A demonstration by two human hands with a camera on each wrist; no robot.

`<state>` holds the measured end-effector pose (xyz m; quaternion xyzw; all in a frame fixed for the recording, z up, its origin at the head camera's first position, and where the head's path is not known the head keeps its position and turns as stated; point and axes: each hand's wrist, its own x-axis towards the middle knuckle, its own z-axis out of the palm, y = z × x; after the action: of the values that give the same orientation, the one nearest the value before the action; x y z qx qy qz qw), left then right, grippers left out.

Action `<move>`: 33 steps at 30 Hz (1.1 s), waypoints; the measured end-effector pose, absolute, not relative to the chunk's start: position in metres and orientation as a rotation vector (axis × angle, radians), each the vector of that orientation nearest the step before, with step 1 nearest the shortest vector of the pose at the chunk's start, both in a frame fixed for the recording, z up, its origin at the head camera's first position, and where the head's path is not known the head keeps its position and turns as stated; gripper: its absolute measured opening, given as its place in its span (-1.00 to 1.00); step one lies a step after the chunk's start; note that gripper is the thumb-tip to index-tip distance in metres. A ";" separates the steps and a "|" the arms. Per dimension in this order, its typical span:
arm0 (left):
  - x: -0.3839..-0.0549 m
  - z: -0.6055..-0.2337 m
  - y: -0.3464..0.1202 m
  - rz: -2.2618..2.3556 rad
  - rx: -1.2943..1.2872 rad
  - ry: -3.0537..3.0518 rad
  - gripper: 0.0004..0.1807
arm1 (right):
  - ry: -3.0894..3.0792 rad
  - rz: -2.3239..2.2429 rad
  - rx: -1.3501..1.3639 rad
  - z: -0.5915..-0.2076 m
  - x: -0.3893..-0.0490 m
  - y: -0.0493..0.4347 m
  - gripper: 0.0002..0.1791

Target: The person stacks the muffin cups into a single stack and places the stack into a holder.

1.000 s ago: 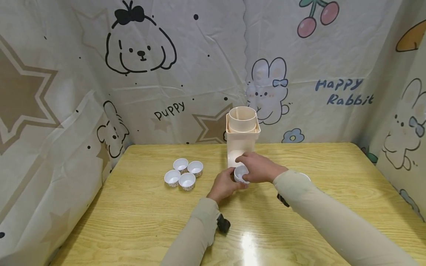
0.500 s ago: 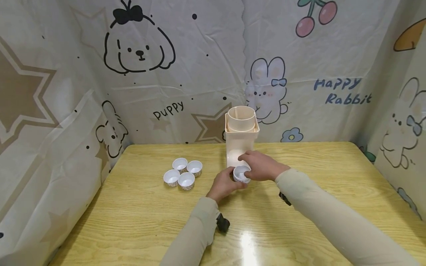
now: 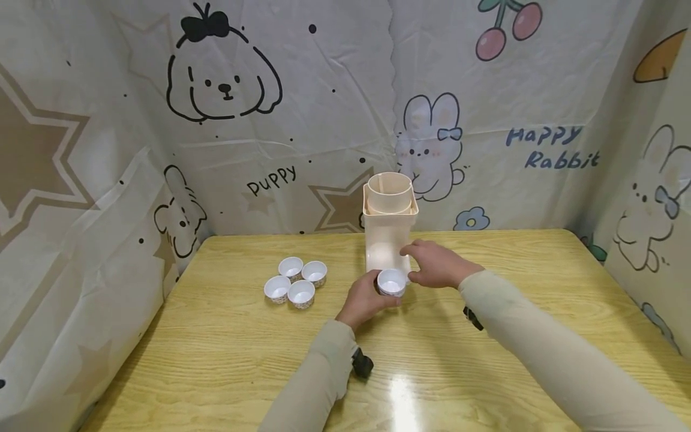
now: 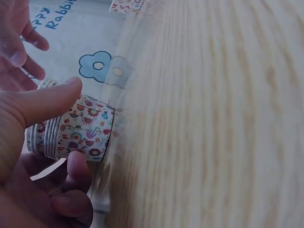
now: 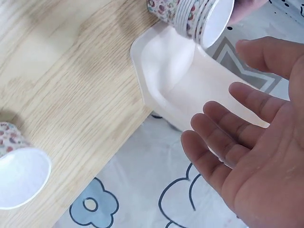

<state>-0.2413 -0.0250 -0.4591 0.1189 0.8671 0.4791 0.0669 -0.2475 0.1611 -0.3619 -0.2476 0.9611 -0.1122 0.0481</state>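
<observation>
My left hand [image 3: 363, 300] grips a stack of nested paper baking cups [image 3: 391, 283] in front of a cream plastic dispenser [image 3: 386, 237]. In the left wrist view the thumb lies along one side of the floral-printed stack [image 4: 88, 126], with curled fingers on the other. Several nested rims show on it in the right wrist view. Just right of the stack is my right hand [image 3: 439, 264], its fingers spread and the palm holding nothing in the right wrist view. That hand appears slightly apart from the stack.
Several white-lined paper cups [image 3: 297, 282] stand grouped on the wooden table [image 3: 227, 348], left of the dispenser. Another floral cup [image 5: 23, 175] shows in the right wrist view; the right arm hides it from the head view. A printed cloth [image 3: 335, 120] hangs behind the table.
My right hand has let go of the stack's rim and drawn off to the right, its fingers now out of the cup. The left hand keeps its hold in nearly the same place.
</observation>
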 end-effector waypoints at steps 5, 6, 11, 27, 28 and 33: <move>-0.241 -0.459 -0.025 1.450 0.360 2.608 -0.30 | 2.928 -0.360 -0.714 -0.360 -0.249 0.176 -0.47; -0.242 -0.460 -0.025 1.446 0.359 2.609 -0.30 | 2.927 -0.355 -0.699 -0.360 -0.250 0.179 -0.46; -0.243 -0.460 -0.025 1.424 0.356 2.628 -0.34 | 2.900 -0.302 -0.612 -0.362 -0.250 0.194 -0.45; -0.243 -0.459 -0.026 1.406 0.333 2.674 -0.34 | 2.801 -0.195 -0.428 -0.361 -0.252 0.245 -0.37; -0.244 -0.459 -0.026 1.405 0.330 2.674 -0.34 | 2.791 -0.198 -0.427 -0.361 -0.251 0.246 -0.35; -0.245 -0.460 -0.026 1.406 0.345 2.677 -0.34 | 2.744 -0.239 -0.426 -0.363 -0.245 0.255 -0.27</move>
<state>-0.2451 -0.0255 -0.4600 0.1131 0.8785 0.4615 0.0492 -0.2455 0.2554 -0.3635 -0.1505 0.9691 -0.0843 0.1761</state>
